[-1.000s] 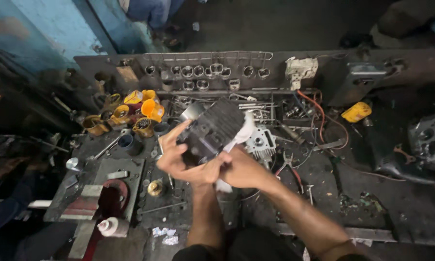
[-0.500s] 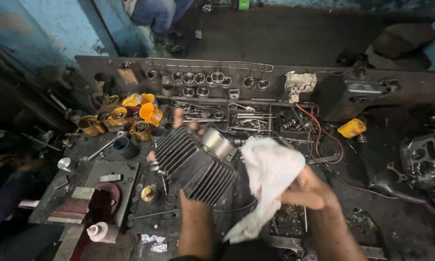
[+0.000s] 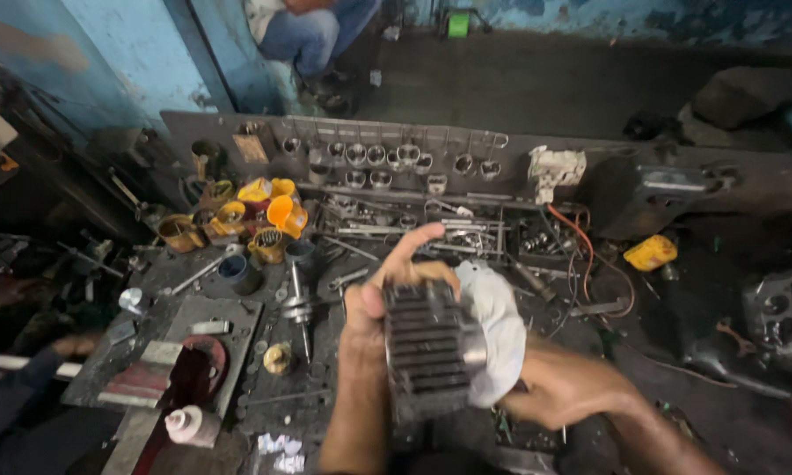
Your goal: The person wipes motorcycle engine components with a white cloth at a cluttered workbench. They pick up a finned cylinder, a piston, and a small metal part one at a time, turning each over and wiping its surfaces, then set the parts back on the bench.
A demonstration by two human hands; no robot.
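A dark finned engine cylinder (image 3: 427, 352) is held up over a greasy workbench (image 3: 677, 369). My left hand (image 3: 387, 290) grips it from the left, fingers wrapped over its top edge. My right hand (image 3: 563, 387) presses a white rag (image 3: 497, 330) against the cylinder's right side, where a metal sleeve end shows.
Yellow and orange cups (image 3: 268, 211) cluster at the bench's left. A rack of sockets (image 3: 378, 158) and loose tools line the back. A yellow object (image 3: 649, 252) and red wires (image 3: 580, 251) lie right. Another person sits beyond (image 3: 312, 31); a sleeve shows at left (image 3: 18, 387).
The cylinder has turned upright and come closer to me. The rag, hanging loose in my right hand half a second ago, is now pressed against the cylinder's side.
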